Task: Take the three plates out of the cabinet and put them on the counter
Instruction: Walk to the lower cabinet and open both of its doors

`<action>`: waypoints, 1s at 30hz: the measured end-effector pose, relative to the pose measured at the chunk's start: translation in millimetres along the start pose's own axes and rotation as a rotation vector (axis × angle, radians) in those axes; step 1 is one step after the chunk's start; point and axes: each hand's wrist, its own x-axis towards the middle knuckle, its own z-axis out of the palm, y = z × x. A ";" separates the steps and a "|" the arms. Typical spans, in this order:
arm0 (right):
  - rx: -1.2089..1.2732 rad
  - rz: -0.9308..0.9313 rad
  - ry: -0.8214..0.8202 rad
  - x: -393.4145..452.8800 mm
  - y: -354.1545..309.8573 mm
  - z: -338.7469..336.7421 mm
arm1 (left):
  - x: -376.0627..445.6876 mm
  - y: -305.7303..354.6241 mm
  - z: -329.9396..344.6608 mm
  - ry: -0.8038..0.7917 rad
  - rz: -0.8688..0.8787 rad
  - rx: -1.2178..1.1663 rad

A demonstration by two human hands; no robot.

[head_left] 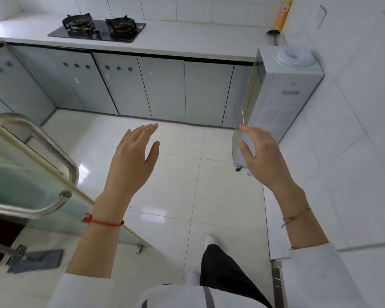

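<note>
Head view: both hands (133, 161) empty, fingers (246, 130) toward cabinets (160, 90).

Both forearms reach forward, the left hand (133, 156) and right hand (261, 156) empty with fingers spread, palms turned toward each other.

left hand (132, 158) and right hand (261, 156) raised empty, spread, facing seemingly closed cabinet doors (160, 90) under counter (187, 41).

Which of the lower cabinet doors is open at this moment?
The far-right door, next to the water dispenser. It is swung outward and seen nearly edge-on, just beyond the right hand; the other doors along the row sit flush and closed.
</note>
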 end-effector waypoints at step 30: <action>0.051 -0.218 -0.171 526.9 72.5 129.2 | 402.3 -159.6 133.2 0.088 -0.301 0.089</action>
